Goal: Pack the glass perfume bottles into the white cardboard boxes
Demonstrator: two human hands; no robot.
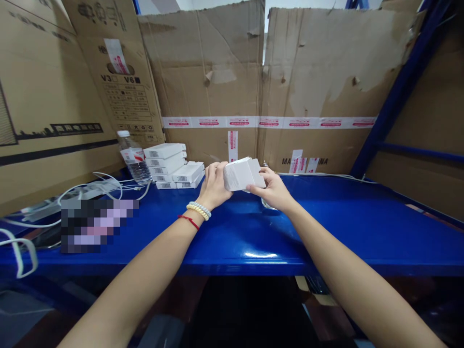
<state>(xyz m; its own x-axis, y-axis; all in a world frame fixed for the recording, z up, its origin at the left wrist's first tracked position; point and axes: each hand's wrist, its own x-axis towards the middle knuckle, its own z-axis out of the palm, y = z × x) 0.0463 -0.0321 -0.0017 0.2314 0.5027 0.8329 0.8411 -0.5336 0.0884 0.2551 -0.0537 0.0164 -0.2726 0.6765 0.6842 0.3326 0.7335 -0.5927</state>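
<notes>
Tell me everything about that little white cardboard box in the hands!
The small white cardboard-looking box is rectangular, with faint print, too small to read, on the side facing the camera. A plain flap or panel juts from its right end; whether it is open is unclear. It tilts above the shiny blue tabletop, between the bare left hand and the bare right hand, which grips its right end.

The white, boxy card carton point(237, 177) looks matt, the flat blue desk point(224, 241) glossy. At the carton's nine o'clock, the clear, cylindrical bottle point(135, 160) looks plastic.
</notes>
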